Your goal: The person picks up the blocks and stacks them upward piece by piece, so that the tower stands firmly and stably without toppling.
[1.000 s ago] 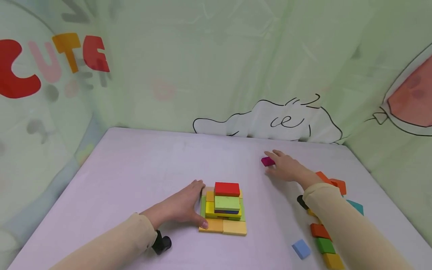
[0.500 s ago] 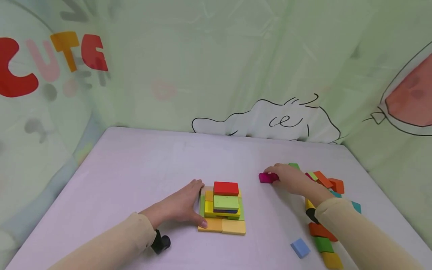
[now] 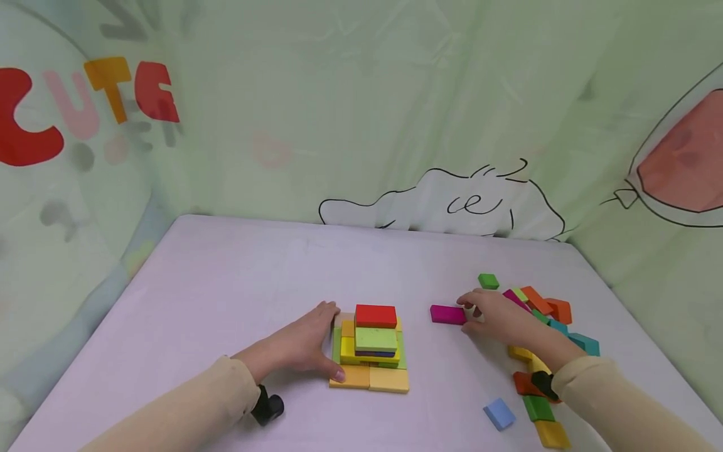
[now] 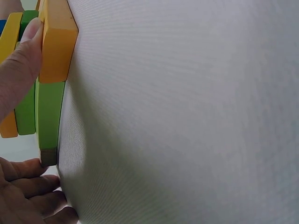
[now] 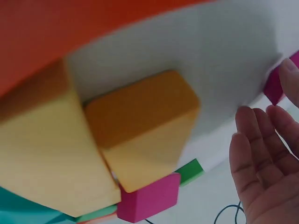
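So the person's left hand [image 3: 302, 344] is resting flat against the left side of the stacked pile of coloured wooden blocks [image 3: 371, 347] in the middle of the pale lilac surface [image 3: 237, 282]. The fingers are relaxed and straight, thumb touching the orange square block [image 3: 350, 376] at the front corner, not curled round anything. The pile has a red rectangular block [image 3: 375, 316] on top, with a light green one [image 3: 375, 339] just under it.

The right hand [image 3: 499, 317] is over to the right of the pile, fingertips pinching the end of a flat magenta rectangular block [image 3: 447, 314] that's lying on the surface, well apart from the stack. Just behind and beside that hand there's a loose heap of scattered coloured blocks [image 3: 550, 311], with a small green cube [image 3: 488, 280] at the back and a light blue square block [image 3: 499, 414] on its own near the front edge.
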`<control>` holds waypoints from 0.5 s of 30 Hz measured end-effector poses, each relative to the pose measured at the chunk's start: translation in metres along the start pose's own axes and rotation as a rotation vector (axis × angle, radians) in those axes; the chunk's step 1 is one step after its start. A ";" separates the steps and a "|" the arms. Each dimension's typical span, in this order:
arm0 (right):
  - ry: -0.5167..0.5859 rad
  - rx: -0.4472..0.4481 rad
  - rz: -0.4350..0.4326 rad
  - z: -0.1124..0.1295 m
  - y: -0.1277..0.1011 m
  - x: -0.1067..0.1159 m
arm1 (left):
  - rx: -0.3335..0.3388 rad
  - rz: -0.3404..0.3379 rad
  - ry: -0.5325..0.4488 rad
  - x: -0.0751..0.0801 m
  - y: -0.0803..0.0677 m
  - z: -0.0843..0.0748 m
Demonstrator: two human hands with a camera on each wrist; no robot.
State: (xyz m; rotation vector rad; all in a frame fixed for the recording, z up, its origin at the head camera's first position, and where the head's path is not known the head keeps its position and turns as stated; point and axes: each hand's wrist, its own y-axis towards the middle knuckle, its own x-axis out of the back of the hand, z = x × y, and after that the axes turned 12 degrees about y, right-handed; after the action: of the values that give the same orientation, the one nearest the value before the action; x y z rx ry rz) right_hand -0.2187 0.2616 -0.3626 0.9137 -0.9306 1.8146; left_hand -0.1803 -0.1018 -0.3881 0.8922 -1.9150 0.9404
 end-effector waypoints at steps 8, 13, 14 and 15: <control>-0.013 -0.031 -0.019 -0.006 0.004 -0.003 | -0.002 -0.002 -0.007 -0.002 0.000 0.001; -0.020 -0.015 -0.067 -0.001 -0.001 -0.001 | 0.002 0.004 -0.001 -0.002 0.000 0.001; -0.021 0.008 -0.090 0.002 -0.004 0.001 | 0.001 0.003 0.002 -0.001 0.000 0.001; -0.020 0.031 -0.116 0.007 -0.006 0.003 | 0.001 0.002 0.005 -0.001 0.000 0.001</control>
State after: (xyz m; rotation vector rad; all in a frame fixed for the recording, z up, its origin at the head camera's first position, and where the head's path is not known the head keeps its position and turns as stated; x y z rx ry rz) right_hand -0.2125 0.2589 -0.3559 0.9869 -0.8459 1.7286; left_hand -0.1807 -0.1024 -0.3896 0.8878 -1.9113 0.9434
